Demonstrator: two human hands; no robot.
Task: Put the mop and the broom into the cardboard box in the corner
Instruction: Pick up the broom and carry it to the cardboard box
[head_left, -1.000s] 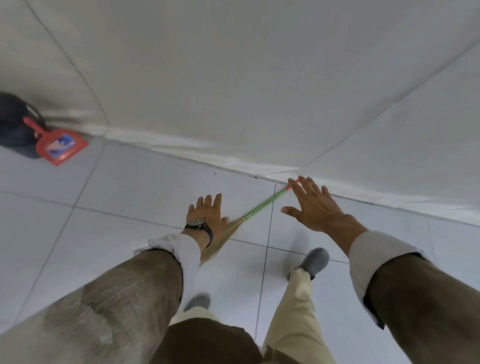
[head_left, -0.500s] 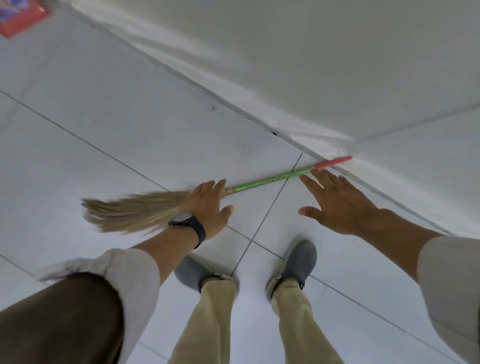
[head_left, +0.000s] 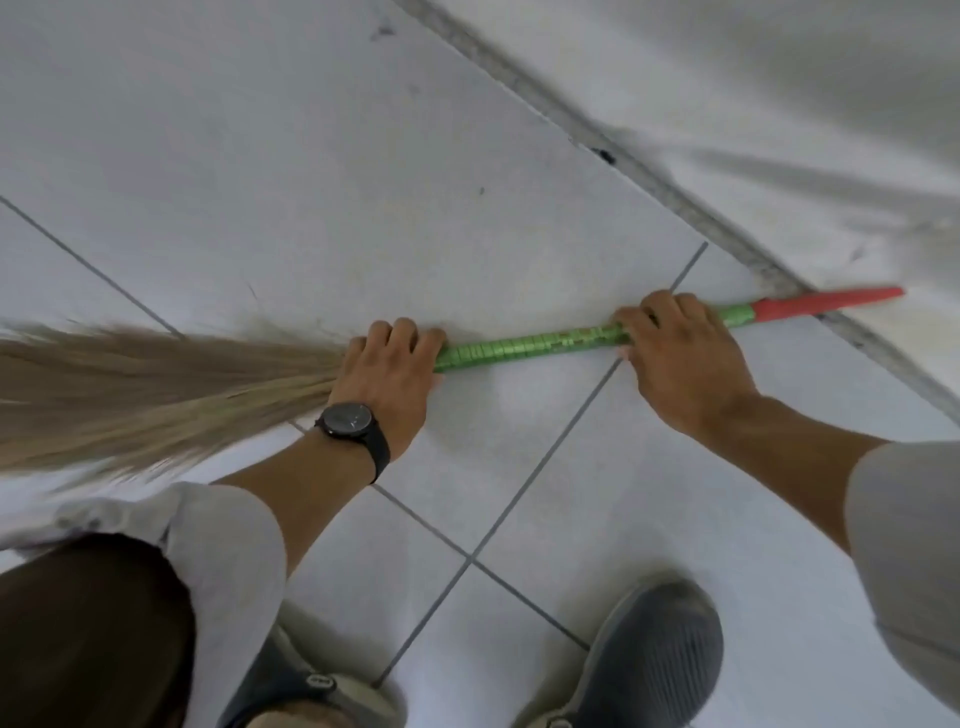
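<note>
Broom (head_left: 524, 349) on tiled floor (head_left: 311, 171) by wall (head_left: 779, 93)

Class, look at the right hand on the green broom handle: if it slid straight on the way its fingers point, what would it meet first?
The right hand points up-left over the broom, across bare floor tile. The way looks free until the grey strip at the wall's foot, though depth is uncertain.

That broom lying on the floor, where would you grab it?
On the green handle, from above: the broom lies flat along the tiles, so fingers must curl over it. Both hands do so, the left hand by the bristles, the right hand near the red tip.
</note>
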